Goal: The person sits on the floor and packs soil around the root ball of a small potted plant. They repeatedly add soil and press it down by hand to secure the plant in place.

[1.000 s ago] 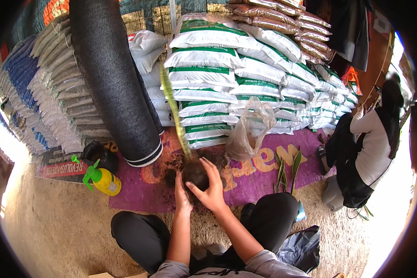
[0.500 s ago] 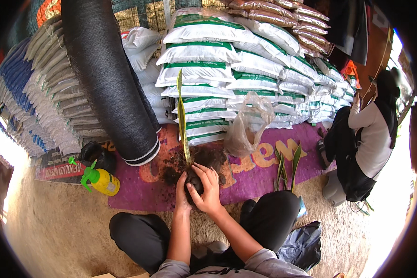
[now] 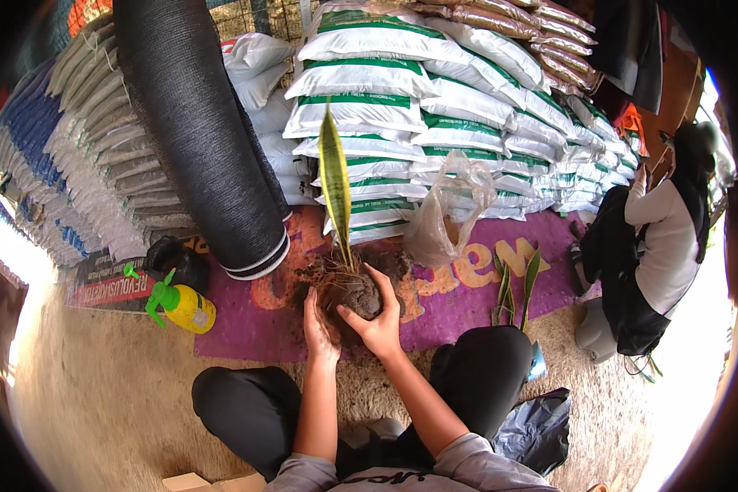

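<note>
From here, the right hand (image 3: 377, 318) curls around a dark soil clump (image 3: 364, 300), the left hand (image 3: 321, 330) cupped open beside it, the plant (image 3: 334, 176) rising just beyond. Handling the rootball seems in hand; next calls for gentle, even pressure.

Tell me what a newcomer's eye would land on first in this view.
Probably the yellow-edged leaf rising at the centre, its dark root ball between the left grip and the right grip. Behind it, stacked white-and-green sacks fill the upper middle, with a big black roll slanting down to their left. A yellow-and-green spray bottle also stands out, lower left, below the roll.
</note>
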Tool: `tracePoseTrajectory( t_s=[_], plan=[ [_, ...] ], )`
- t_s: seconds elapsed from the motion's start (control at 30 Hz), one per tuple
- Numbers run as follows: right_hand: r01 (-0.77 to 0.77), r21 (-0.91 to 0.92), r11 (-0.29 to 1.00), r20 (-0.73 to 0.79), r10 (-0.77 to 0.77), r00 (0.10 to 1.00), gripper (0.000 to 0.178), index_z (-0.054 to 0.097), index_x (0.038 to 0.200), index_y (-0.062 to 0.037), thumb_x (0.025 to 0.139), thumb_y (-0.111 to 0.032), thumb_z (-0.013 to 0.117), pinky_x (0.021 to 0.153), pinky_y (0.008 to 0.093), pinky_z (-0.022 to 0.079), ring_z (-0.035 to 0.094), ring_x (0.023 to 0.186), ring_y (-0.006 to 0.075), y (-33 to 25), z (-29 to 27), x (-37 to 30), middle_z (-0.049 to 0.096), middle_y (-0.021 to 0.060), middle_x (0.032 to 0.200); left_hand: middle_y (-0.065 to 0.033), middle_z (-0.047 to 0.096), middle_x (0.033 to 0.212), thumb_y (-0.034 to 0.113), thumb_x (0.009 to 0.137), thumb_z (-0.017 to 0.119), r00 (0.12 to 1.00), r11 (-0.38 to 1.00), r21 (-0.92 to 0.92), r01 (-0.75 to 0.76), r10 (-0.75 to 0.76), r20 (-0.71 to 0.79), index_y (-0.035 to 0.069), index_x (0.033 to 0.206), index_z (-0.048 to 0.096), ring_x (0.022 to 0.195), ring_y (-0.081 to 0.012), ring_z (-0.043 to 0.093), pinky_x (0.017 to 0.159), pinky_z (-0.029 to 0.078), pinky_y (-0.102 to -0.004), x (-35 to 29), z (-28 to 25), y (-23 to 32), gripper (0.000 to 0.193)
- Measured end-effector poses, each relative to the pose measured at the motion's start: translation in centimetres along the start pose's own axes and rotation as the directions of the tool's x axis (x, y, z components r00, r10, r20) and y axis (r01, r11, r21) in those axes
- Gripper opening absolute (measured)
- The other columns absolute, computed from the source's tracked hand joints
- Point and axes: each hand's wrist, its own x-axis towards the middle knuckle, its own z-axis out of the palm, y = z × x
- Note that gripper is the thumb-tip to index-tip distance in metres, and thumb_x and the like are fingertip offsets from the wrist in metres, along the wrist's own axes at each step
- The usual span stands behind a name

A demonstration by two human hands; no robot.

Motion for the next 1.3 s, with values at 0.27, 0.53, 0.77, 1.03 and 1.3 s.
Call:
tracePoseTrajectory(
  t_s=[0.27,0.53,0.77,1.03,1.3],
  plan=[
    [0.084,-0.345,0.935,0.064,-0.066,0.996,0.069,0.042,0.13,-0.0022,0.076,-0.037,0.066,0.106,0.0531,0.015,0.04,0.123,0.0335,-1.2,0.2,-1.8,0.046,0.0168,0.129,-0.0084,0.056,0.115,0.038,0.094,0.043,0.96,0.949,-0.157,0.274,-0.278,-0.008,0.004,0.121,0.049,0.103,-0.0202,0.056,0.089,0.046,-0.0345,-0.5,-1.1,-1.6,0.044],
    [0.154,-0.439,0.885,0.245,-0.047,0.968,0.06,0.042,0.131,-0.0028,0.084,-0.036,0.057,0.105,0.0589,0.013,0.041,0.123,0.0327,-1.4,0.2,-2.2,0.045,0.014,0.132,-0.0083,0.059,0.112,0.037,0.094,0.04,0.974,0.961,-0.171,0.218,-0.203,0.099,0.005,0.118,0.051,0.099,-0.021,0.058,0.089,0.047,-0.037,0.3,-3.5,-2.6,0.041],
    [0.004,-0.223,0.975,0.102,0.019,0.995,0.073,0.04,0.13,0.0005,0.072,-0.025,0.074,0.101,0.0459,0.033,0.046,0.119,0.0323,-1.7,-0.5,-1.8,0.044,0.021,0.13,-0.0098,0.054,0.119,0.036,0.095,0.041,0.986,0.987,0.062,0.149,-0.144,-0.085,0.003,0.123,0.05,0.109,-0.0197,0.053,0.094,0.042,-0.0345,-1.7,-0.3,0.3,0.044],
    [0.008,-0.259,0.966,0.07,0.01,0.997,0.07,0.039,0.131,-0.0002,0.073,-0.019,0.072,0.101,0.0418,0.033,0.046,0.118,0.0292,-1.1,0.2,-2.6,0.048,0.0199,0.126,-0.0104,0.058,0.113,0.041,0.094,0.041,0.963,0.951,-0.156,0.266,-0.256,0.083,0.003,0.122,0.048,0.102,-0.0229,0.057,0.09,0.045,-0.0367,-0.2,-2.3,-1.7,0.048],
    [0.21,-0.316,0.925,0.198,-0.152,0.968,0.06,0.046,0.126,-0.0018,0.076,-0.029,0.063,0.106,0.0554,0.014,0.044,0.119,0.0334,-0.7,-0.2,-2.5,0.048,0.0178,0.125,-0.0095,0.061,0.104,0.036,0.093,0.042,0.956,0.927,-0.234,0.293,-0.281,0.087,0.004,0.113,0.053,0.092,-0.02,0.061,0.082,0.05,-0.0331,-0.4,-2.4,-1.9,0.039]
  ],
)
